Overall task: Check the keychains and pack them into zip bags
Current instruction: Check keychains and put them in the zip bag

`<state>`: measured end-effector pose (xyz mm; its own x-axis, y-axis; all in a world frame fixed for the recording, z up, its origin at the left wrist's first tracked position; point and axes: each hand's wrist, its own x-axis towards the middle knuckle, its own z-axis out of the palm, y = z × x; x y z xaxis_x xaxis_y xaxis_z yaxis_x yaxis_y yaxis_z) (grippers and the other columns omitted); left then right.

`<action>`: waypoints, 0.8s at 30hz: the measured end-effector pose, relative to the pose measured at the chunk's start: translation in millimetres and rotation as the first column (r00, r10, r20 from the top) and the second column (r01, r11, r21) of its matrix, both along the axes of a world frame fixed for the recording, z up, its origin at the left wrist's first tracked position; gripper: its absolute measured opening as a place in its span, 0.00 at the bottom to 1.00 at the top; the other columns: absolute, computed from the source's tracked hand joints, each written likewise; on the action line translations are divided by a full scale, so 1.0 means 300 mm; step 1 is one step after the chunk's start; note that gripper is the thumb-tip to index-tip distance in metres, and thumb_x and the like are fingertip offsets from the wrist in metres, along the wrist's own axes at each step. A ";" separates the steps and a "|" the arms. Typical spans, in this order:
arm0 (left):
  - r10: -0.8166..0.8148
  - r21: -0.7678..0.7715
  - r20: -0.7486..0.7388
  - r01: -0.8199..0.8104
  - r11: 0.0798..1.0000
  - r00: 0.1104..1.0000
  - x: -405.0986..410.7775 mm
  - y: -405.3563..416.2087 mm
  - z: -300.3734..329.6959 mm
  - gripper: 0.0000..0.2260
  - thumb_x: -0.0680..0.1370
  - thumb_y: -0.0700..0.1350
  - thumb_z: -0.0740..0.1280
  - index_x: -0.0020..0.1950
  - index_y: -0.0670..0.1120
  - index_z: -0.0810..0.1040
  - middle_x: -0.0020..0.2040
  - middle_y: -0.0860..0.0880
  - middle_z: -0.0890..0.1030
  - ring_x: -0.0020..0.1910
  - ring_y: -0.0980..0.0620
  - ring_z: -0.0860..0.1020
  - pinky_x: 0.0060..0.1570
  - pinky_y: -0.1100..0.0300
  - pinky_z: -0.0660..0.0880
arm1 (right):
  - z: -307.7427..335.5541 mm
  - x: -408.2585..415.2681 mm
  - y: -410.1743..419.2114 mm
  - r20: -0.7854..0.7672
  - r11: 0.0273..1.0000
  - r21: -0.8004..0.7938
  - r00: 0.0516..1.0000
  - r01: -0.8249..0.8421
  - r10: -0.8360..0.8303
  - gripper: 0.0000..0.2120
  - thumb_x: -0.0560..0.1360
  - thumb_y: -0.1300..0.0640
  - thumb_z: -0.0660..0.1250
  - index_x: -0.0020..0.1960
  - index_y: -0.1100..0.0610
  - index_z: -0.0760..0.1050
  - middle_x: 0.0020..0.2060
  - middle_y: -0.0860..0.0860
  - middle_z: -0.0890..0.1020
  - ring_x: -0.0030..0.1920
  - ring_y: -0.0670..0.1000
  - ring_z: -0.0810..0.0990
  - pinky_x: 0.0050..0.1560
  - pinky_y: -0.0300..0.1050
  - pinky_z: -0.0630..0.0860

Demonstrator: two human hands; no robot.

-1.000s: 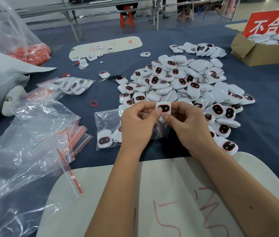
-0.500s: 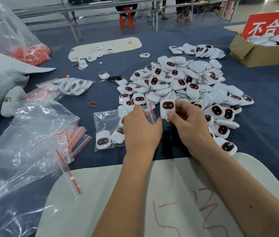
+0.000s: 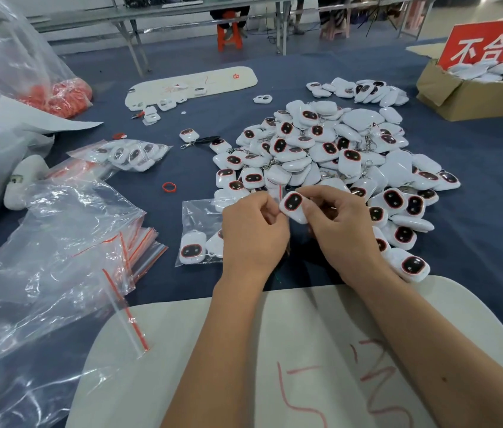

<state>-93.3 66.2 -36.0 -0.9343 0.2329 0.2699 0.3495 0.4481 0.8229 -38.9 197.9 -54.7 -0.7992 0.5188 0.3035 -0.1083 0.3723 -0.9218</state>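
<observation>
My right hand [image 3: 341, 230] pinches one white keychain [image 3: 294, 206] face up, so I can check it. My left hand [image 3: 255, 234] pinches the open zip bag [image 3: 196, 222] just beside it, ready.

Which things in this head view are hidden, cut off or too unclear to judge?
- Mouth of the zip bag: head view, covered by the left hand; open or sealed is unknown.
- Ring and chain of the held keychain: head view, hidden behind the right hand.
- Red sign: head view, cut by the right edge.
- Box contents: head view, cut by the edge, partly behind the sign.
</observation>
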 end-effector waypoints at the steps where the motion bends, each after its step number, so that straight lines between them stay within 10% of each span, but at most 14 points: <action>1: -0.005 -0.001 -0.039 0.005 1.000 0.999 0.004 0.001 0.001 0.09 0.73 0.40 0.71 0.34 0.48 0.77 0.29 0.53 0.78 0.30 0.56 0.74 0.31 0.62 0.72 | 0.000 0.000 -0.001 0.003 0.999 0.025 1.000 0.020 -0.020 0.11 0.80 0.60 0.68 0.51 0.47 0.86 0.38 0.44 0.85 0.38 0.47 0.81 0.42 0.41 0.78; 6: -0.025 -0.008 -0.196 0.024 1.000 0.980 0.010 0.018 0.011 0.08 0.73 0.39 0.70 0.35 0.46 0.75 0.29 0.52 0.77 0.31 0.51 0.75 0.34 0.51 0.76 | 0.000 0.003 -0.002 0.039 0.997 0.073 0.999 -0.001 -0.002 0.07 0.78 0.60 0.72 0.50 0.50 0.88 0.38 0.44 0.87 0.40 0.46 0.84 0.44 0.43 0.80; 13: -0.056 0.057 -0.336 0.080 0.995 0.940 0.017 0.017 0.024 0.08 0.72 0.37 0.69 0.35 0.45 0.73 0.31 0.52 0.74 0.32 0.50 0.73 0.34 0.49 0.73 | 0.020 0.016 0.011 -0.089 0.933 -0.332 0.989 -0.141 0.118 0.04 0.80 0.61 0.73 0.45 0.57 0.82 0.29 0.52 0.82 0.26 0.49 0.78 0.26 0.39 0.73; 24: -0.138 0.170 -0.290 0.193 0.966 0.947 0.009 -0.002 0.020 0.07 0.72 0.36 0.70 0.37 0.45 0.78 0.31 0.52 0.78 0.31 0.50 0.75 0.32 0.58 0.75 | 0.011 0.013 0.003 -0.011 0.958 -0.130 0.967 -0.255 0.256 0.10 0.79 0.64 0.72 0.50 0.49 0.86 0.37 0.52 0.87 0.24 0.49 0.74 0.25 0.38 0.71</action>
